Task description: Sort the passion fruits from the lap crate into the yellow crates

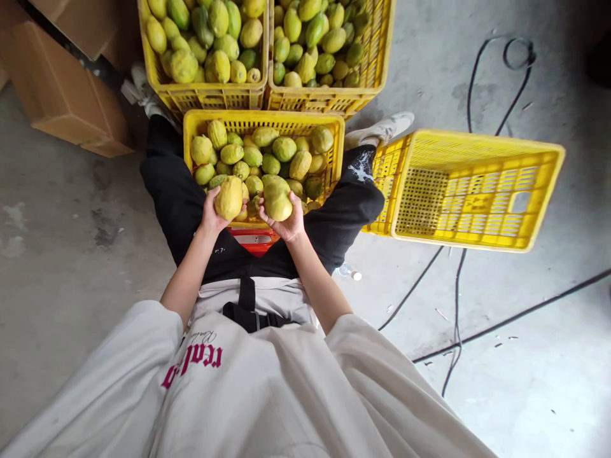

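My left hand (210, 215) is wrapped round a yellow, rounded fruit (229, 198). In my right hand (292, 224) sits a second, greener-yellow fruit (277, 200) with a lumpy outline. I hold both side by side above the near edge of a yellow plastic crate (338, 143), which stands between my legs. Inside that crate lie many green and yellow fruits (284, 148), some faintly striped. Their exact kind I cannot make out. The fingers under the held fruits are partly hidden.
Two more yellow crates (210, 98) (329, 100) full of similar fruit stand beyond. At right, a yellow crate (477, 191) lies tilted, its mouth towards me. Cardboard boxes (67, 83) are at upper left. Black cables (506, 315) cross the concrete floor, and a clear bottle (348, 272) lies near my right leg.
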Demonstrator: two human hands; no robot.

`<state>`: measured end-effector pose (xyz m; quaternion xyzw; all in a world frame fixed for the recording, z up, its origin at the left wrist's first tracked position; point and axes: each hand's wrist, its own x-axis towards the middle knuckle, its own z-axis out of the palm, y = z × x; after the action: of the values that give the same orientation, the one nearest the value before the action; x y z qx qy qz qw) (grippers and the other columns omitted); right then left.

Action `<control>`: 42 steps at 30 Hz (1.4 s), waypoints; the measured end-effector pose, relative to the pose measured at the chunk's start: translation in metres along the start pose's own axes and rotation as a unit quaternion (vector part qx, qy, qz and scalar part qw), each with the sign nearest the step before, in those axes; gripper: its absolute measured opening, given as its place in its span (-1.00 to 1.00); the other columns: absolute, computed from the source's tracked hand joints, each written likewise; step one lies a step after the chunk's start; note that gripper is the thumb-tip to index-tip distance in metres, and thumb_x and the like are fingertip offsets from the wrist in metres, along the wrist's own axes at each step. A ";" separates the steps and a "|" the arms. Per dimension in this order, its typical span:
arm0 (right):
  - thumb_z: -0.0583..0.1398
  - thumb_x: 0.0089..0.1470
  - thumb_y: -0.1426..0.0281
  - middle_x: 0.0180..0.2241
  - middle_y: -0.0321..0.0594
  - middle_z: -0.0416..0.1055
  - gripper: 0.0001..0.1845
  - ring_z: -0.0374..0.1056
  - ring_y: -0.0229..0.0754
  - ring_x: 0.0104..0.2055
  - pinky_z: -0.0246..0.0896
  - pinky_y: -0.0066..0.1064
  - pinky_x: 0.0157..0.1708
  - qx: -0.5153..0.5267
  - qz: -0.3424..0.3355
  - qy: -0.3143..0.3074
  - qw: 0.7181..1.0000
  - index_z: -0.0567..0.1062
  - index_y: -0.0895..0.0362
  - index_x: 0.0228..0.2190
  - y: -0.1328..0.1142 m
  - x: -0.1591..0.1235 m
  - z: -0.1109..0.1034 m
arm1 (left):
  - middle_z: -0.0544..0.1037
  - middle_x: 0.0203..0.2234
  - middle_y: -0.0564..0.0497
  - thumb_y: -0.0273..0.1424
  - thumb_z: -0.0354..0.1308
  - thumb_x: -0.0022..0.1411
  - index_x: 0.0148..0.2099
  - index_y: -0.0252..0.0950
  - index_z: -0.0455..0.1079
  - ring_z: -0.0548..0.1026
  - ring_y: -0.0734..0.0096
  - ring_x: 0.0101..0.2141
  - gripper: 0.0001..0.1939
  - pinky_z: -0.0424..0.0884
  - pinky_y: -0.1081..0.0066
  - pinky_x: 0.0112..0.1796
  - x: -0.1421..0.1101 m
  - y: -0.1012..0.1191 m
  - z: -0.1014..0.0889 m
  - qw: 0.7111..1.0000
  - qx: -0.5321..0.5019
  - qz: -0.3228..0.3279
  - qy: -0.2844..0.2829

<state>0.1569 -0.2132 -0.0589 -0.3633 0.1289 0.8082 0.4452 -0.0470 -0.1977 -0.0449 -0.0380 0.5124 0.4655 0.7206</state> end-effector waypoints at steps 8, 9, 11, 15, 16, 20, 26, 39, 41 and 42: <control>0.21 0.56 -0.09 -0.24 -0.16 0.71 -0.54 0.59 -0.08 -0.34 0.63 -0.39 -0.46 -0.007 0.055 0.032 0.998 0.61 0.03 0.01 0.003 0.017 -0.010 | 0.85 0.04 -0.25 -0.28 0.02 0.62 0.14 -0.26 0.62 0.77 -0.11 0.33 -0.63 0.81 0.06 0.22 -0.003 -0.002 0.008 1.000 0.000 -0.026 0.012; 0.19 0.57 -0.10 -0.24 -0.17 0.71 -0.53 0.58 -0.09 -0.35 0.63 -0.39 -0.46 -0.003 0.050 0.035 0.998 0.60 0.02 0.01 0.002 0.017 -0.010 | 0.85 0.07 -0.26 -0.27 0.02 0.63 0.15 -0.27 0.62 0.77 -0.12 0.33 -0.63 0.81 0.04 0.22 -0.003 -0.002 0.008 1.000 0.000 -0.027 0.010; 0.18 0.55 -0.08 -0.24 -0.18 0.72 -0.55 0.59 -0.08 -0.34 0.64 -0.37 -0.45 0.006 0.038 0.032 0.999 0.58 0.02 0.03 0.000 0.016 -0.010 | 0.85 0.09 -0.29 -0.21 0.03 0.63 0.18 -0.28 0.64 0.77 -0.17 0.33 -0.59 0.81 0.01 0.23 -0.001 -0.003 0.007 1.000 -0.002 -0.029 0.011; 0.23 0.41 0.03 -0.17 -0.11 0.75 -0.55 0.70 0.08 -0.15 0.80 -0.13 -0.23 0.012 0.021 -0.004 1.000 0.57 0.05 0.12 -0.003 0.008 -0.007 | 0.87 0.06 -0.25 -0.17 0.07 0.52 0.29 -0.26 0.67 0.79 -0.29 0.28 -0.49 0.81 -0.15 0.19 0.004 -0.004 0.002 1.000 -0.008 -0.025 0.005; 0.24 0.37 0.05 -0.13 -0.07 0.77 -0.52 0.72 0.13 -0.06 0.83 -0.01 -0.13 0.014 0.013 -0.010 1.000 0.57 0.06 0.14 -0.003 0.005 -0.005 | 0.88 0.06 -0.24 -0.20 0.09 0.49 0.32 -0.26 0.66 0.80 -0.29 0.26 -0.47 0.81 -0.16 0.19 0.006 -0.004 0.001 1.000 -0.008 -0.023 0.001; 0.26 0.33 0.05 -0.02 0.01 0.77 -0.48 0.71 0.25 0.17 0.79 0.25 0.11 0.026 -0.032 -0.003 0.999 0.60 0.06 0.16 0.000 0.001 0.000 | 0.87 0.08 -0.21 -0.24 0.20 0.43 0.36 -0.25 0.63 0.82 -0.23 0.25 -0.46 0.78 -0.08 0.23 0.009 -0.005 -0.003 1.000 0.004 -0.016 -0.014; 0.33 0.40 -0.13 -0.21 -0.12 0.71 -0.52 0.70 0.10 0.00 0.82 -0.12 -0.16 0.034 -0.021 0.008 0.999 0.60 0.01 -0.03 -0.002 0.004 -0.008 | 0.87 -0.03 -0.20 -0.21 0.27 0.46 0.22 -0.25 0.63 0.84 -0.13 0.18 -0.61 0.76 0.01 0.22 0.014 -0.012 -0.012 0.998 0.041 -0.036 -0.028; 0.23 0.31 0.18 -0.02 -0.09 0.80 -0.49 0.74 0.21 0.22 0.72 0.29 0.26 0.021 -0.039 -0.028 0.999 0.56 -0.01 0.23 0.002 0.002 0.003 | 0.86 0.14 -0.29 -0.26 0.10 0.46 0.48 -0.31 0.51 0.83 -0.20 0.24 -0.37 0.77 -0.10 0.26 0.008 -0.005 -0.004 0.999 -0.030 -0.026 -0.010; 0.24 0.33 0.16 -0.01 -0.06 0.79 -0.48 0.73 0.23 0.24 0.69 0.33 0.30 0.027 -0.033 -0.035 0.998 0.56 0.02 0.24 0.001 0.003 -0.001 | 0.86 0.15 -0.28 -0.29 0.05 0.50 0.58 -0.32 0.44 0.84 -0.17 0.22 -0.31 0.77 -0.11 0.28 0.005 -0.003 -0.001 0.999 -0.035 -0.031 -0.024; 0.24 0.35 0.15 -0.04 -0.07 0.79 -0.50 0.73 0.22 0.22 0.70 0.33 0.30 0.034 -0.029 -0.033 0.998 0.57 0.02 0.24 0.000 0.003 -0.003 | 0.87 0.12 -0.26 -0.30 0.04 0.53 0.60 -0.33 0.42 0.86 -0.14 0.20 -0.32 0.77 -0.08 0.27 0.004 -0.002 0.001 0.999 -0.030 -0.032 -0.027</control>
<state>0.1573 -0.2134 -0.0630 -0.3247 0.1309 0.8020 0.4840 -0.0448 -0.1960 -0.0490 -0.0630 0.4769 0.4583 0.7474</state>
